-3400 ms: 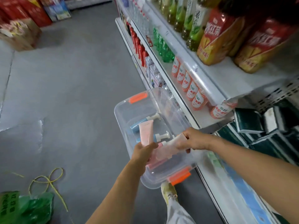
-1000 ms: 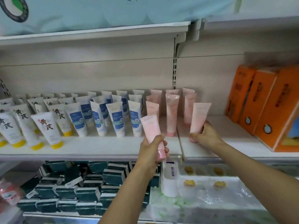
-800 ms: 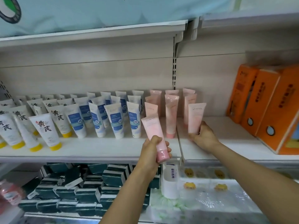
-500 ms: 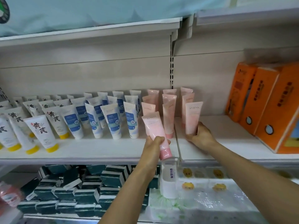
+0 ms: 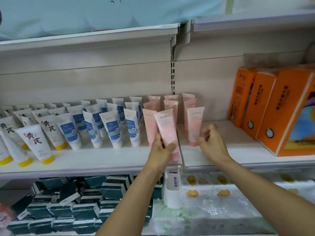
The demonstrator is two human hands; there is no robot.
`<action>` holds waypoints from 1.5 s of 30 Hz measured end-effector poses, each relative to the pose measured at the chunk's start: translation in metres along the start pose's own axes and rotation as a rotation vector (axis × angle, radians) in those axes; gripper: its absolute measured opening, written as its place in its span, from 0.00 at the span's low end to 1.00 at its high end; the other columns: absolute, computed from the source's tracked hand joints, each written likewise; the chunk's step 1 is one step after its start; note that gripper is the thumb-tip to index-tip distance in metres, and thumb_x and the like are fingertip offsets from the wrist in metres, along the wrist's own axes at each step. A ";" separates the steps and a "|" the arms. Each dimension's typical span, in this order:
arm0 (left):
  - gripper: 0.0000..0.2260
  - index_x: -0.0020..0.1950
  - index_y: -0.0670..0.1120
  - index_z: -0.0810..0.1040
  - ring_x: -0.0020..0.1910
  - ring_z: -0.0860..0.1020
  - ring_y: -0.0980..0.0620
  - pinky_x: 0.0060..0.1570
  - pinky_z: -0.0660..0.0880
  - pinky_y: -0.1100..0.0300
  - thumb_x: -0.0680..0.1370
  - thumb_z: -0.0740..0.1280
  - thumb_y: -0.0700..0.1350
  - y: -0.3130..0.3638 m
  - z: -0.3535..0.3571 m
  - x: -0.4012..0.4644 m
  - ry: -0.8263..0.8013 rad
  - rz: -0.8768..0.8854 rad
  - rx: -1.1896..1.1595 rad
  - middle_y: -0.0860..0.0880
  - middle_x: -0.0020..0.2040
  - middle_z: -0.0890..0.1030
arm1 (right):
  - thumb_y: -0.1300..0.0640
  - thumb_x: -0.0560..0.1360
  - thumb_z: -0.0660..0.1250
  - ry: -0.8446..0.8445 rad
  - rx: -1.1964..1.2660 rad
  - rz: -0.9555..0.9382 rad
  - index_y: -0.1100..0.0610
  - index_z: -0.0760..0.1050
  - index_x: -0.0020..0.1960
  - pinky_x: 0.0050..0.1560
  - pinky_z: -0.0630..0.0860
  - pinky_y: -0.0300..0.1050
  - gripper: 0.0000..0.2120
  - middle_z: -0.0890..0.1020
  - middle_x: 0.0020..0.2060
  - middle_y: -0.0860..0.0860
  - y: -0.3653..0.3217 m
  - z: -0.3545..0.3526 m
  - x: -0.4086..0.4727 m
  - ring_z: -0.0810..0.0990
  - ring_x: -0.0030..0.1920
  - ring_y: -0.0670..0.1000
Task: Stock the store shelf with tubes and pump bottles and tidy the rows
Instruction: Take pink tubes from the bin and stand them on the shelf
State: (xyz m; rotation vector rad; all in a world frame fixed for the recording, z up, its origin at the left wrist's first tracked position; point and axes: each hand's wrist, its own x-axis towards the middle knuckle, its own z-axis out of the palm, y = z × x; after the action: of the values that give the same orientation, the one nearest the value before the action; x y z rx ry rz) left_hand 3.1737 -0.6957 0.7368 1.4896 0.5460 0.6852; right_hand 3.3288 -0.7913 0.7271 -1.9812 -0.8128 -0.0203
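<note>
My left hand (image 5: 162, 149) grips a pink SYRINX tube (image 5: 167, 132), cap down, just in front of the white shelf (image 5: 102, 159). Behind it stand several more pink tubes in short rows. The rightmost front pink tube (image 5: 194, 126) stands upright on the shelf by itself. My right hand (image 5: 210, 142) hovers just right of that tube with its fingers loosely curled and nothing in them. Left of the pink rows stand white-and-blue tubes (image 5: 112, 130) and white tubes with yellow caps (image 5: 35, 142).
Orange boxes (image 5: 276, 106) fill the shelf's right end, with bare shelf between them and the pink tubes. Below are dark green boxes (image 5: 68, 206) and wrapped white packs (image 5: 213, 201). Another shelf edge (image 5: 85, 41) hangs overhead.
My right hand has let go of the pink tube it set on the shelf and drawn back a little. My left hand has raised its tube slightly toward the pink rows.
</note>
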 end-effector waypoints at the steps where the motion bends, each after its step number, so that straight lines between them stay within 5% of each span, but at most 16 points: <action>1: 0.19 0.68 0.49 0.68 0.55 0.77 0.61 0.47 0.73 0.68 0.79 0.66 0.39 -0.001 0.000 0.002 0.001 0.011 0.003 0.54 0.58 0.79 | 0.64 0.74 0.67 -0.053 0.067 -0.051 0.57 0.70 0.47 0.38 0.73 0.45 0.06 0.75 0.37 0.48 -0.001 0.000 -0.004 0.74 0.38 0.50; 3: 0.19 0.66 0.50 0.69 0.55 0.78 0.58 0.48 0.74 0.68 0.78 0.67 0.37 -0.004 0.000 0.005 0.010 0.030 0.012 0.54 0.56 0.80 | 0.64 0.73 0.68 -0.201 0.152 -0.099 0.54 0.74 0.44 0.43 0.77 0.48 0.06 0.77 0.38 0.48 -0.003 0.003 -0.013 0.75 0.38 0.48; 8: 0.18 0.64 0.46 0.73 0.46 0.80 0.61 0.39 0.76 0.69 0.76 0.68 0.34 -0.005 0.003 0.006 0.035 0.046 0.019 0.51 0.51 0.82 | 0.51 0.70 0.76 -0.455 0.113 -0.130 0.51 0.75 0.59 0.48 0.78 0.42 0.20 0.80 0.48 0.45 -0.015 0.012 -0.027 0.78 0.46 0.46; 12: 0.18 0.62 0.46 0.76 0.42 0.81 0.64 0.40 0.76 0.69 0.75 0.67 0.32 -0.007 0.006 0.008 0.036 0.060 0.041 0.49 0.49 0.82 | 0.51 0.68 0.75 -0.416 0.105 -0.130 0.48 0.75 0.59 0.51 0.80 0.49 0.21 0.83 0.47 0.44 -0.017 0.028 -0.028 0.81 0.46 0.43; 17: 0.17 0.62 0.45 0.76 0.51 0.79 0.53 0.45 0.76 0.68 0.76 0.67 0.33 -0.010 0.005 0.011 0.060 0.042 0.089 0.49 0.51 0.82 | 0.51 0.69 0.74 -0.381 0.054 -0.074 0.48 0.75 0.59 0.51 0.81 0.52 0.19 0.83 0.49 0.44 -0.014 0.043 -0.027 0.82 0.48 0.45; 25: 0.21 0.67 0.46 0.73 0.54 0.78 0.55 0.49 0.74 0.69 0.75 0.67 0.32 -0.007 -0.007 0.005 0.070 -0.037 0.079 0.47 0.58 0.79 | 0.56 0.69 0.73 -0.377 0.038 -0.040 0.53 0.74 0.59 0.51 0.80 0.51 0.20 0.82 0.47 0.47 -0.020 0.045 -0.022 0.81 0.46 0.47; 31: 0.14 0.60 0.48 0.75 0.50 0.77 0.54 0.61 0.73 0.55 0.77 0.68 0.36 -0.010 -0.022 -0.006 0.180 -0.114 -0.060 0.50 0.50 0.79 | 0.58 0.70 0.73 -0.409 -0.030 0.009 0.56 0.71 0.57 0.52 0.79 0.50 0.18 0.81 0.48 0.49 -0.022 0.038 -0.022 0.80 0.48 0.49; 36: 0.11 0.60 0.44 0.75 0.48 0.78 0.51 0.56 0.78 0.56 0.78 0.67 0.37 -0.008 -0.030 -0.016 0.238 -0.146 -0.224 0.45 0.52 0.78 | 0.59 0.74 0.64 -0.394 -0.181 0.030 0.57 0.65 0.56 0.42 0.75 0.49 0.13 0.75 0.40 0.50 -0.028 0.032 -0.031 0.76 0.41 0.51; 40: 0.10 0.59 0.44 0.76 0.48 0.79 0.50 0.50 0.80 0.55 0.78 0.67 0.38 -0.006 -0.037 -0.027 0.268 -0.191 -0.316 0.43 0.51 0.80 | 0.54 0.76 0.62 -0.288 -0.454 -0.061 0.56 0.66 0.49 0.40 0.73 0.48 0.08 0.75 0.43 0.50 -0.043 0.025 -0.044 0.77 0.44 0.55; 45: 0.07 0.57 0.45 0.77 0.47 0.81 0.48 0.52 0.80 0.53 0.79 0.65 0.39 -0.006 -0.059 -0.043 0.262 -0.225 -0.364 0.45 0.50 0.83 | 0.50 0.75 0.62 -0.278 -0.328 -0.146 0.52 0.71 0.40 0.44 0.76 0.50 0.08 0.79 0.37 0.46 -0.071 0.038 -0.066 0.78 0.41 0.53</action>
State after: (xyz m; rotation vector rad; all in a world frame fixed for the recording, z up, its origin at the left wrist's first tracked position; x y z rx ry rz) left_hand 3.1023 -0.6843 0.7256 0.9883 0.7338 0.7606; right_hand 3.2273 -0.7739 0.7393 -2.2581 -1.1966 0.0401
